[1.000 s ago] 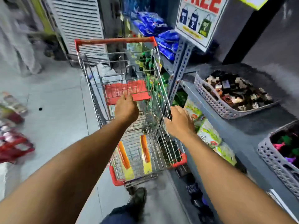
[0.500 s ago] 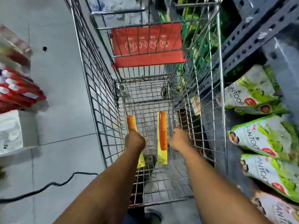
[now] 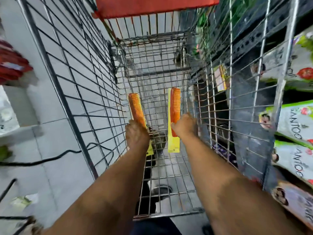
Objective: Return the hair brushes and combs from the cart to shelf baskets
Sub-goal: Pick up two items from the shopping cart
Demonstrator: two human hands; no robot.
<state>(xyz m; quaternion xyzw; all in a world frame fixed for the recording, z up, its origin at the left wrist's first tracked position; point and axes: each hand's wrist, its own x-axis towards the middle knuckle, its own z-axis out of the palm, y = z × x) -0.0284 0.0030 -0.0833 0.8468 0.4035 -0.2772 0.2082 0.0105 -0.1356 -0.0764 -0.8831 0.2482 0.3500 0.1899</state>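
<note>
Head view looks down into the wire cart (image 3: pixel 71 85). Two orange combs on yellow cards lie on its floor. The left hand (image 3: pixel 136 135) is closed on the left comb (image 3: pixel 136 109). The right hand (image 3: pixel 185 125) is closed on the right comb (image 3: pixel 174 107). Both arms reach in straight.

Two combs inside the cart, one under each hand

In the silver wire shopping cart (image 3: pixel 71 92), the left orange packaged comb (image 3: pixel 136 109) lies left of the right orange packaged comb (image 3: pixel 174 106), apart; the left hand (image 3: pixel 136 135) sits on the first's near end, the right hand (image 3: pixel 184 126) against the second; green-white printed bags (image 3: pixel 298 126) lie right of the cart.
</note>
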